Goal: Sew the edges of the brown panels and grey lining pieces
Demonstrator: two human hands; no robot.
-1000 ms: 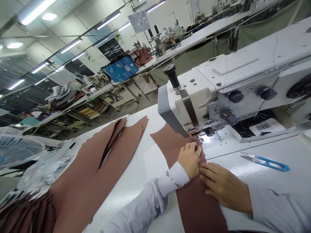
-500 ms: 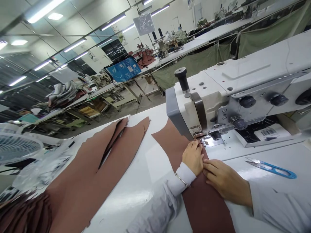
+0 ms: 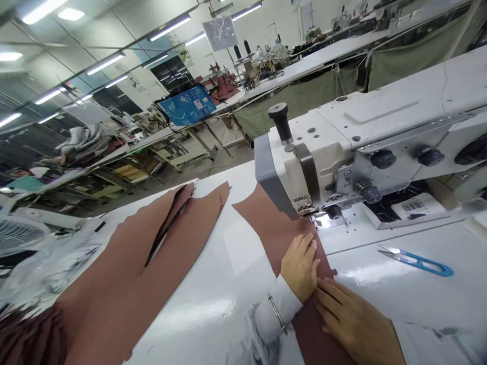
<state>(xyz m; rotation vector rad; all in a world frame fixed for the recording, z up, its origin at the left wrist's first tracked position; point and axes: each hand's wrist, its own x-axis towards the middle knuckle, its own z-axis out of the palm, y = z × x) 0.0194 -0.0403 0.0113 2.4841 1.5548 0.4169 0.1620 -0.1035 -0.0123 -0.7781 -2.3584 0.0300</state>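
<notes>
A brown fabric panel (image 3: pixel 272 228) runs from under the presser foot of the white sewing machine (image 3: pixel 304 152) down toward me. My left hand (image 3: pixel 301 266) lies on it just below the needle area, palm down with fingers stretched forward. My right hand (image 3: pixel 350 317) rests lower on the panel's right side, fingers extended, its fingertips close to the left hand's thumb side. Both hands press on the fabric without gripping it. The needle itself is too small to make out.
Blue thread snips (image 3: pixel 418 261) lie on the tabletop right of my hands. A flat box with a barcode label (image 3: pixel 411 208) sits under the machine arm. More brown panels (image 3: pixel 125 284) spread across the left side, beside a fan (image 3: pixel 23 235). Other workbenches stand behind.
Both hands have slid back toward me along the fabric, away from the presser foot. A notch on the panel's right edge now shows. The view has shifted slightly.
</notes>
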